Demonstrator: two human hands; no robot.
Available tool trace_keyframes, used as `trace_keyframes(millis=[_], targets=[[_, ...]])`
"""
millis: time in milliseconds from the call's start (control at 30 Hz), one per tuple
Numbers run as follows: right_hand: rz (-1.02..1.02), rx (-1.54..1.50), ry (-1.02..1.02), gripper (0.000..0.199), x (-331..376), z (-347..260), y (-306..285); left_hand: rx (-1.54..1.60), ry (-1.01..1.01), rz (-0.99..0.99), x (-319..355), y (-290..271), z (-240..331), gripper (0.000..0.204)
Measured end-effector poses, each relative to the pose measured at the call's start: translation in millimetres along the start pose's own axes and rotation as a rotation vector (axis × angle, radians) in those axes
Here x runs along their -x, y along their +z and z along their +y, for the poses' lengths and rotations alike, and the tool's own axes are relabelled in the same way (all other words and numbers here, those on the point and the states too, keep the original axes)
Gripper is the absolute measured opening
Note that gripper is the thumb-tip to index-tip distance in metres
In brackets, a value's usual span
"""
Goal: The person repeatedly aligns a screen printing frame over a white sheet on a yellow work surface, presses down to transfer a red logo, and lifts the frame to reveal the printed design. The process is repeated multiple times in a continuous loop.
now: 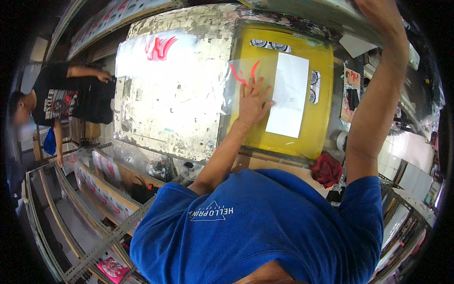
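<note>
My left hand (255, 100) lies with its fingers spread over a clear plastic sheet (231, 97) with red strokes on it. That sheet overlaps the left part of a yellow panel (288, 147), which looks like a printing screen. Beside my fingertips, a white paper strip (289, 102) rests on the panel. Black-and-white printed pieces (314, 87) show to the right of the strip and above it. My right arm stretches up along the right side. Only part of my right hand (376, 9) shows at the top edge; its fingers are out of sight.
A stained pale table (172, 135) carries a bright sheet (163, 90) with a red mark. A dark red cloth (326, 170) sits at the panel's near right corner. Metal racks (90, 208) stand at lower left. Another person (71, 99) in black stands beyond the table's left edge.
</note>
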State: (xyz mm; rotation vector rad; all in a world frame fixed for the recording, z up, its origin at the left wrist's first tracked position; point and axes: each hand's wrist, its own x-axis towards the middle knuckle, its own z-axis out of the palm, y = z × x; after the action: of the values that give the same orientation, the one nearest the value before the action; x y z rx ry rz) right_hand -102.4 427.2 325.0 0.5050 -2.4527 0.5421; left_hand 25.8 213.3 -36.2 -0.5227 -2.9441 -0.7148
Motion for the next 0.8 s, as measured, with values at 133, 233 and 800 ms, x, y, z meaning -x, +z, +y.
trace_keyframes(millis=[133, 233, 800], targets=[[0.049, 0.023, -0.033, 0.036, -5.3, 30.6, 11.5, 0.079, 0.167, -0.099, -28.0, 11.0, 11.4, 0.054], [0.023, 0.006, -0.015, 0.035, -5.3, 23.9, 8.4, 0.088, 0.253, -0.111, -42.8, 12.7, 12.9, 0.054], [0.018, 0.019, -0.136, 0.034, -3.0, 36.8, 12.1, 0.09, 0.236, -0.055, -53.2, 23.7, 17.4, 0.056]])
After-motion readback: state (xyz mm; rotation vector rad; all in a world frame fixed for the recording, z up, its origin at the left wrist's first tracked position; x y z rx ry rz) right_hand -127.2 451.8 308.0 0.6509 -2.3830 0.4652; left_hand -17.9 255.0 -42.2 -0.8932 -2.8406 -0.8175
